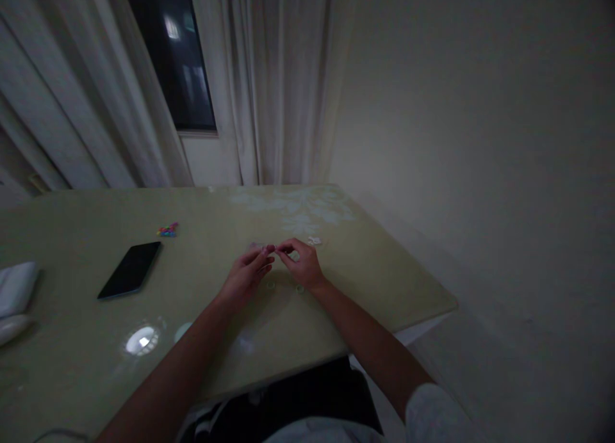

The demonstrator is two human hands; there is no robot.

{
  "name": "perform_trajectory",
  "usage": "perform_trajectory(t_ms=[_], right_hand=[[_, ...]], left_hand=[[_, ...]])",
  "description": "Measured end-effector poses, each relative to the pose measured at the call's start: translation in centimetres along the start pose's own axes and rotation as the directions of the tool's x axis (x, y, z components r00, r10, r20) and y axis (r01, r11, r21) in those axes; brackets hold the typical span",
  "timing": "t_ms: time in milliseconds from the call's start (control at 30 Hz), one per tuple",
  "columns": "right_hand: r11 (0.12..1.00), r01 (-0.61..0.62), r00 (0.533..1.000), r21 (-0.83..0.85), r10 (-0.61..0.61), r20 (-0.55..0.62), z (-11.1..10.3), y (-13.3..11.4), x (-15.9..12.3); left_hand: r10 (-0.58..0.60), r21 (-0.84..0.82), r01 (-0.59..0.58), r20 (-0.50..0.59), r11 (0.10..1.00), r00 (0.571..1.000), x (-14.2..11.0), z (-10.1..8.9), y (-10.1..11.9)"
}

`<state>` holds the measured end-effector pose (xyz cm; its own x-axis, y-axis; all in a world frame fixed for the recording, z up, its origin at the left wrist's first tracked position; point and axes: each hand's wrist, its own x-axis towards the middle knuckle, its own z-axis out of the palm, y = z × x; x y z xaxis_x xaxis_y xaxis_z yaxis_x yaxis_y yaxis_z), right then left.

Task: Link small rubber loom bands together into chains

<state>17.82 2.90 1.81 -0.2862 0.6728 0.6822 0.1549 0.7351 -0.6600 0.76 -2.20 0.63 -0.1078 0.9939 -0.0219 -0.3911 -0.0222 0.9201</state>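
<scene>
Over the table, the fingertips of my left hand and my right hand meet. Both hands are closed in a pinch around something tiny that I cannot make out. Just below them on the tabletop lie two small pale rings, one ring under my left fingers and another ring under my right wrist. A few small white pieces lie beyond my right hand. Behind my left fingertips a small greyish thing shows, partly hidden.
A black tablet lies to the left, with a small heap of colourful pieces behind it. White objects sit at the far left. The glossy table ends near the wall on the right. Curtains hang behind.
</scene>
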Motion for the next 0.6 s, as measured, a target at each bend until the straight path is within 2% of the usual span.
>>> perform_trajectory(t_ms=[200,433,600], right_hand=[[0.999,0.028,0.999,-0.032,-0.027,0.039,-0.03,-0.18,-0.07],[0.994,0.064,0.989,-0.086,-0.052,0.138,-0.12,-0.30,-0.30],[0.990,0.082,0.987,-0.118,-0.063,0.150,-0.05,-0.12,-0.40]], left_hand=[[-0.005,-0.033,0.005,0.006,0.999,1.000,-0.17,0.19,-0.20],[-0.011,-0.038,0.012,0.015,0.999,1.000,-0.18,0.15,-0.43],[0.007,-0.037,-0.006,0.020,0.999,1.000,-0.02,0.22,-0.75]])
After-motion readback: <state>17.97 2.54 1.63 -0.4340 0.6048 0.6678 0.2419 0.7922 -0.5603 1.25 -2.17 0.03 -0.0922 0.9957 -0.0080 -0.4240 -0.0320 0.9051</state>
